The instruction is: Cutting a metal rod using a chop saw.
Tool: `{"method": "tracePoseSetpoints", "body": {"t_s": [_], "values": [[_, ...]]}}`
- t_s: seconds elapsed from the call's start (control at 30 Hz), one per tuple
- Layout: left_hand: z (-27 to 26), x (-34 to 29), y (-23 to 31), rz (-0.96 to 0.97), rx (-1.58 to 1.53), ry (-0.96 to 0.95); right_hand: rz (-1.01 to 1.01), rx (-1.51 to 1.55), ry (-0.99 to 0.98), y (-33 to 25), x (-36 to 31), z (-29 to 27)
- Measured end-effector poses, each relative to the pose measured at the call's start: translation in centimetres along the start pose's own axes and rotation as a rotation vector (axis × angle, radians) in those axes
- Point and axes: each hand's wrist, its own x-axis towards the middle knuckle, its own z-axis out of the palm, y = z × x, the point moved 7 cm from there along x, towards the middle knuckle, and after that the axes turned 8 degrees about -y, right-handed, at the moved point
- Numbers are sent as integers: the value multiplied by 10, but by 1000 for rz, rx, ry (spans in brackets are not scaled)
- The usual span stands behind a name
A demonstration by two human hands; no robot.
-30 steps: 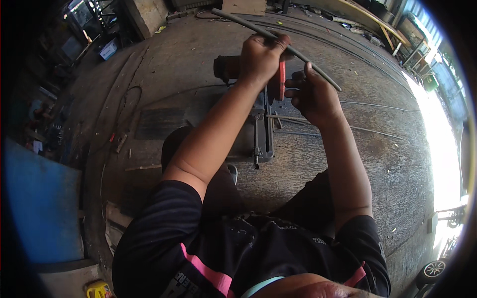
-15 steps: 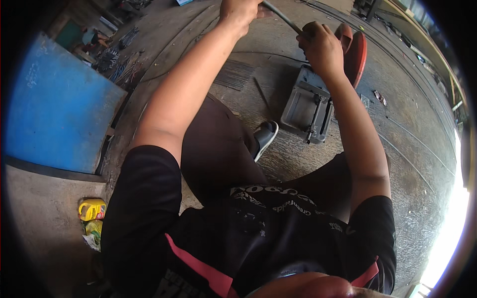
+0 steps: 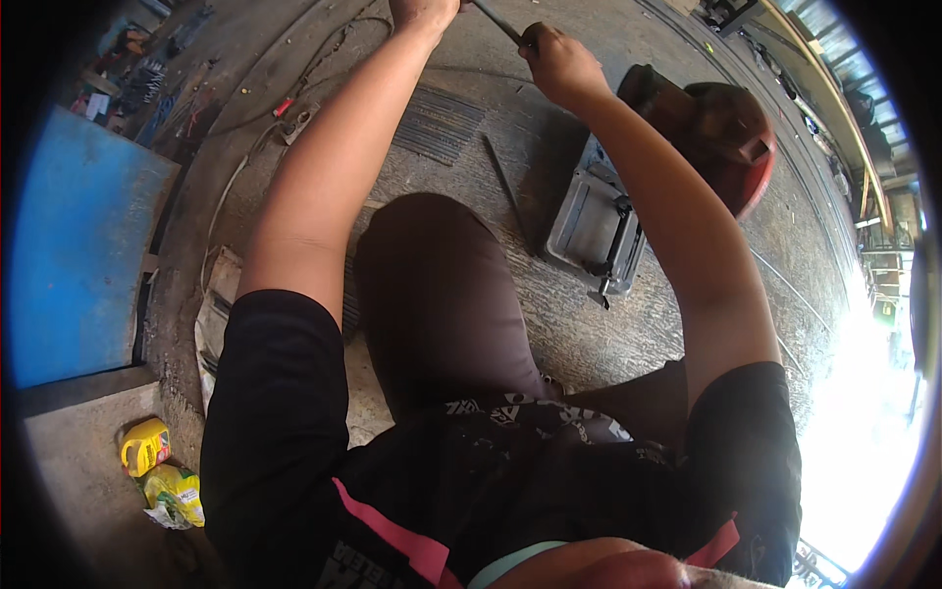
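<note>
A thin dark metal rod point(image 3: 497, 21) runs between my two raised hands at the top of the view. My right hand point(image 3: 566, 65) is closed round its lower end. My left hand point(image 3: 424, 12) is at its upper end, by the top edge of the picture. That hand's fingers are mostly cut off there, but the rod runs into its grip. Below and right of my right hand stands a cut-off saw with a grey metal base point(image 3: 577, 231) and a red-rimmed guard point(image 3: 731, 137). My right forearm covers part of the saw.
Several thin rods point(image 3: 437, 123) lie side by side on the concrete floor, with a single rod point(image 3: 503, 172) beside the saw. A cable curves across the floor. At left are a blue panel point(image 3: 74, 255), a yellow jug point(image 3: 146, 447) and a yellow bag point(image 3: 175, 494).
Both hands and the rod have shifted left and slightly up in the view. The view itself has turned, so more of the saw's guard shows, and my left knee stands more in front.
</note>
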Motion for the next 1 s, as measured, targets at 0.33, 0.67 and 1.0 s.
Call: {"method": "tracePoseSetpoints", "body": {"t_s": [0.33, 0.67, 1.0], "values": [[61, 104, -234, -439, 446, -103, 60, -64, -419, 88, 128, 233], [110, 135, -415, -574, 665, -400, 54, -157, -591, 134, 158, 394], [142, 137, -481, -802, 755, -702, 92, -232, -653, 157, 155, 456]]}}
